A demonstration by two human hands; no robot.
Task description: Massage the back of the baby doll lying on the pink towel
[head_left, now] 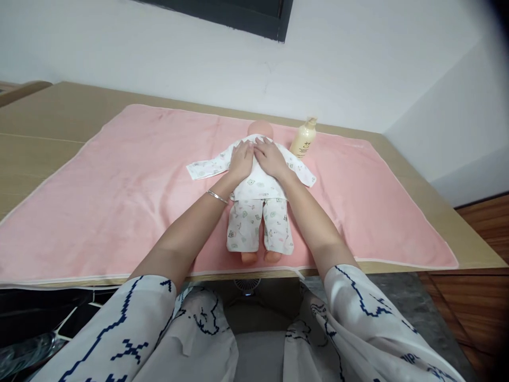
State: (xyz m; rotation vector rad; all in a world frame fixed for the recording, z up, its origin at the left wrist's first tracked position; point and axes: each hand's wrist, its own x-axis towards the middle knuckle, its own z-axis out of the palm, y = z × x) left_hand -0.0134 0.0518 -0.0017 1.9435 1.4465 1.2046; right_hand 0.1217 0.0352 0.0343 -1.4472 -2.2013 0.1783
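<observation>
A baby doll [261, 129] in white patterned pyjamas lies on a pink blanket [131, 185], its head toward the wall and its feet toward me. Both my palms rest flat on the upper part of the pyjama top [257, 183], side by side with fingertips close together. My left hand [241, 159] lies on the left half, its fingers stretched out. On the right half is my right hand [270, 157], its fingers also extended. The sleeves spread out to both sides, and the pyjama trousers [244, 225] cover the legs down to the feet.
A cream pump bottle [304, 139] stands on the blanket, just right of the doll's head. The wooden table [469, 252] shows around the blanket and meets a white wall at the back. A small fan [247, 285] sits below the table's front edge.
</observation>
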